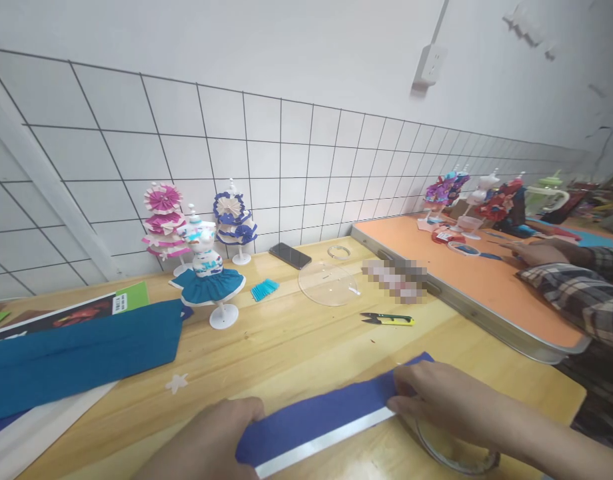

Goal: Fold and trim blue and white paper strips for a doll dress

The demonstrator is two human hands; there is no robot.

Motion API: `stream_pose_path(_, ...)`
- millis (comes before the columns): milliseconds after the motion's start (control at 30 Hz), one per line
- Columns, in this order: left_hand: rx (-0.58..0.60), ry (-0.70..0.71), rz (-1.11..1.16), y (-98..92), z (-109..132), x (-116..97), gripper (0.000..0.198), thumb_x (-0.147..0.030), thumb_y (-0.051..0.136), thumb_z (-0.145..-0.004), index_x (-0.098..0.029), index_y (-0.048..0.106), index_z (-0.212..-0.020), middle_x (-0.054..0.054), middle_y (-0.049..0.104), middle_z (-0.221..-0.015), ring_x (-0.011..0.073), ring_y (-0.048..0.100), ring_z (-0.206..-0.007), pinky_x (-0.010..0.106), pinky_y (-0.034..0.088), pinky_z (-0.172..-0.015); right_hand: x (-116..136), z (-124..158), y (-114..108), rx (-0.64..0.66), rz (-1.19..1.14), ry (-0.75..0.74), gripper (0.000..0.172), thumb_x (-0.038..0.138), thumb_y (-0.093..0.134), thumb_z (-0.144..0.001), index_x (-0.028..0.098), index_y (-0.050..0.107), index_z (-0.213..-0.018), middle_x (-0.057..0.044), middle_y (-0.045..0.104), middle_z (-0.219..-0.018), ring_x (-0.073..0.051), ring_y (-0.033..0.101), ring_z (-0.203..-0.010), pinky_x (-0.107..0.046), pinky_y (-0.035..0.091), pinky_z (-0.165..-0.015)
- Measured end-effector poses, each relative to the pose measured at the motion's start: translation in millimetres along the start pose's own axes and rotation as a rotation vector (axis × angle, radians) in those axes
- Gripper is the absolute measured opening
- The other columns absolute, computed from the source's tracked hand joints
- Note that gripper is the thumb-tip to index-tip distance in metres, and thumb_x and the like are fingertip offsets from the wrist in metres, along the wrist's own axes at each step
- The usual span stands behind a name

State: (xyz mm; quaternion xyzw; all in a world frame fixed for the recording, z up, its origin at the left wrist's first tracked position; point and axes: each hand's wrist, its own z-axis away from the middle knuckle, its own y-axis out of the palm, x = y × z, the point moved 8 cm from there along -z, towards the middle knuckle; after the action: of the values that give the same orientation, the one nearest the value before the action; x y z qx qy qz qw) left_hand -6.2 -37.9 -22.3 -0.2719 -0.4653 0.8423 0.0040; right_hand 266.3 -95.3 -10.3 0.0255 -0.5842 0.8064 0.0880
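Note:
A long blue paper strip (321,417) lies on the wooden table (296,340) near its front edge, with a white strip along its near side. My left hand (211,440) presses down on the strip's left end, fingers curled over it. At the strip's right part my right hand (436,400) pinches the near edge with closed fingers. A roll of clear tape (456,457) sits under my right wrist.
Small yellow thread snips (389,319), a clear plastic disc (329,283), a phone (290,255), teal cloth (76,357) and three small mannequins in paper dresses (209,277) stand beyond. At the right, an orange table (486,293) with another person's plaid-sleeved arm (571,287).

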Motion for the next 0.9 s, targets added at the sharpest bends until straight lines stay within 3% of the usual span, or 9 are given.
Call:
stream_pose_path(167, -0.002, 0.003, -0.075, -21.3, -0.4, 26.5, 0.049, -0.014, 0.049, -0.053, -0.030, 0.063, -0.098, -0.002, 0.065, -0.101, 0.0207, 0.058, -0.094, 0.028, 0.043, -0.078, 2.3, 9.4, -0.8, 0.095, -0.268, -0.031, 0.021, 0.039, 0.054, -0.078, 0.021, 0.064, -0.079, -0.002, 0.066, -0.072, -0.016, 0.058, -0.061, -0.022, 0.036, -0.051)
stream_pose_path(333, 0.028, 0.012, -0.149, -27.9, -1.6, 37.7, 0.044, -0.015, 0.049, -0.052, -0.028, 0.063, -0.092, -0.001, 0.066, -0.092, 0.0209, 0.059, -0.085, 0.027, 0.042, -0.070, 12.0, 15.5, 6.7, 0.160, -0.472, -0.094, 0.011, 0.027, 0.052, -0.078, 0.018, 0.059, -0.075, 0.003, 0.058, -0.063, -0.010, 0.049, -0.055, -0.018, 0.033, -0.048)
stream_pose_path(433, -0.067, -0.012, -0.264, -38.7, -1.6, 30.4, 0.032, -0.018, 0.050, -0.059, -0.024, 0.062, -0.088, 0.002, 0.065, -0.087, 0.0226, 0.059, -0.083, 0.030, 0.040, -0.070, 16.3, 15.6, 6.9, 0.086, -0.410, -0.091, 0.012, 0.024, 0.051, -0.078, 0.019, 0.059, -0.071, 0.003, 0.058, -0.061, -0.009, 0.046, -0.053, -0.018, 0.030, -0.046)
stream_pose_path(533, -0.220, 0.025, -0.449, -45.0, -1.4, -0.6, 0.019, -0.018, 0.047, -0.071, -0.020, 0.061, -0.084, 0.006, 0.064, -0.089, 0.0249, 0.057, -0.089, 0.034, 0.039, -0.075, 22.9, 16.5, 3.3, 0.020, -0.299, -0.094, 0.013, 0.022, 0.051, -0.077, 0.021, 0.059, -0.067, 0.004, 0.060, -0.058, -0.009, 0.046, -0.049, -0.018, 0.026, -0.044)
stream_pose_path(633, -0.236, 0.273, -0.493, -14.3, -6.1, -44.4, 0.025, -0.012, 0.038, -0.080, -0.020, 0.062, -0.080, 0.004, 0.065, -0.084, 0.0200, 0.058, -0.080, 0.030, 0.042, -0.070, 30.2, 17.5, -4.8, -0.067, -0.141, -0.112, 0.015, 0.015, 0.051, -0.072, 0.021, 0.059, -0.062, 0.004, 0.061, -0.055, -0.009, 0.048, -0.047, -0.019, 0.024, -0.043)
stream_pose_path(700, -0.294, 0.607, -0.481, 18.3, -3.0, -74.8, 0.019, -0.015, 0.046, -0.079, -0.022, 0.063, -0.083, 0.000, 0.066, -0.083, 0.0174, 0.059, -0.078, 0.026, 0.045, -0.069, 34.4, 17.1, -8.4, -0.105, -0.039, -0.120, 0.015, 0.012, 0.050, -0.070, 0.021, 0.059, -0.061, 0.002, 0.062, -0.055, -0.010, 0.051, -0.046, -0.020, 0.023, -0.043)
stream_pose_path(733, -0.367, 0.745, -0.478, 32.6, 0.2, -83.7, 0.020, -0.016, 0.048, -0.080, -0.022, 0.063, -0.091, -0.001, 0.067, -0.089, 0.0164, 0.060, -0.081, 0.024, 0.046, -0.071, 36.5, 16.5, -9.1, -0.112, 0.006, -0.125, 0.015, 0.012, 0.051, -0.070, 0.021, 0.059, -0.061, 0.001, 0.064, -0.056, -0.011, 0.054, -0.048, -0.021, 0.023, -0.044)
stream_pose_path(800, -0.681, 0.976, -0.519, 51.4, 13.4, -92.6, 0.025, -0.014, 0.041, -0.085, -0.019, 0.061, -0.100, -0.001, 0.066, -0.103, 0.0160, 0.059, -0.092, 0.024, 0.046, -0.078, 41.5, 14.7, -9.6, -0.111, 0.085, -0.142, 0.013, 0.013, 0.054, -0.072, 0.020, 0.061, -0.064, -0.001, 0.067, -0.059, -0.015, 0.059, -0.053, -0.023, 0.024, -0.046)
stream_pose_path(900, -0.844, 1.118, -0.665, 83.5, 16.6, -90.5, 0.027, -0.018, 0.038, -0.090, -0.023, 0.057, -0.109, -0.007, 0.061, -0.116, 0.0138, 0.054, -0.108, 0.023, 0.045, -0.088, 47.2, 11.8, -6.8, -0.073, 0.163, -0.156, 0.010, 0.015, 0.057, -0.074, 0.019, 0.062, -0.066, -0.003, 0.069, -0.064, -0.020, 0.064, -0.058, -0.025, 0.024, -0.046)
